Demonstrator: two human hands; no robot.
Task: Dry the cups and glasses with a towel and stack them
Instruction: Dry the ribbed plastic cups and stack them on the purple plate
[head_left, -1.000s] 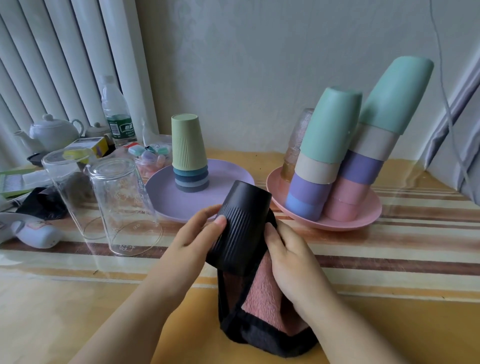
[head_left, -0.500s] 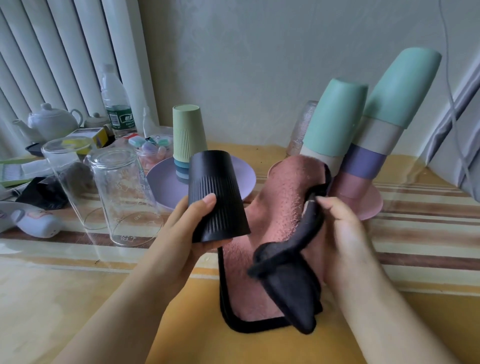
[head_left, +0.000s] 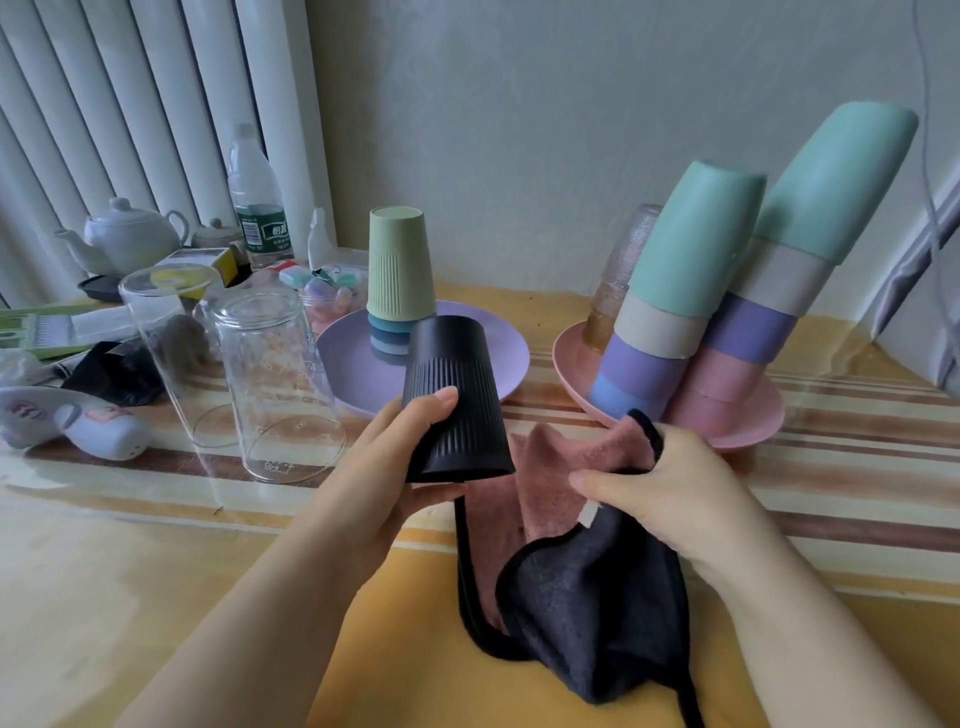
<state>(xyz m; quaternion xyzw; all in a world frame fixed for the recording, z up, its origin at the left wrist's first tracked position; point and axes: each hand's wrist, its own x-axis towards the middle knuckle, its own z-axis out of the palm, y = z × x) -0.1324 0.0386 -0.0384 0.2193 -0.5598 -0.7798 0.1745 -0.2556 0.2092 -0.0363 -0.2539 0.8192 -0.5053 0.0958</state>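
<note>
My left hand (head_left: 384, 473) grips a black ribbed cup (head_left: 454, 400), held mouth down above the table. My right hand (head_left: 670, 488) holds a pink and black towel (head_left: 556, 561), which hangs down onto the table beside the cup. Behind the cup, a lilac plate (head_left: 493, 343) carries an upside-down stack topped by a green cup (head_left: 400, 270). At the right, a pink plate (head_left: 748, 426) bears two leaning stacks of coloured cups (head_left: 691, 275) and a textured glass (head_left: 618, 275). Two clear glasses (head_left: 270, 374) stand upside down on the left.
A water bottle (head_left: 257, 208), white teapot (head_left: 127, 234), small boxes and clutter fill the back left by the radiator. A white object (head_left: 78, 421) lies at the far left. A curtain hangs at the right edge. The table has a glossy striped cover.
The cup came out of the towel and my left hand lifted it upright, mouth down. My right hand pulled the towel away to the right, then lowered it.
</note>
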